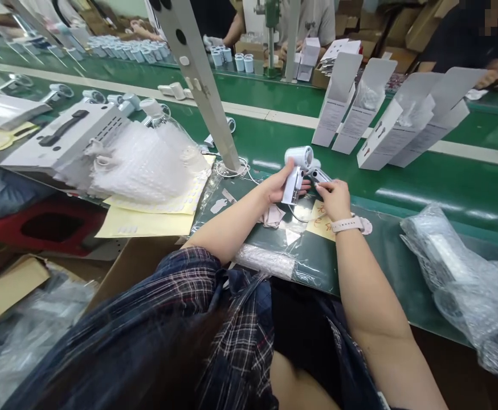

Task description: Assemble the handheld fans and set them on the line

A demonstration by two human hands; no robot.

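My left hand [280,181] is wrapped round a pale blue hair dryer [299,156], thumb on its round barrel and fingers behind the handle. The handle hangs down and has a shiny face. To its right, the fingers of my right hand [335,198] close on a second shiny handle-like piece [321,175]. Whether this piece joins the same dryer or belongs to another, I cannot tell. A white cord [296,216] loops below my hands. Under them lies a yellow paper with red handwriting [321,221] on the green bench.
Open white boxes [371,125] stand at the right on the green belt. Bubble-wrapped items [454,267] lie at the front right. A pile of white bubble bags [146,159] sits at the left, by a slanted metal post [208,91]. Several co-workers are across the belt.
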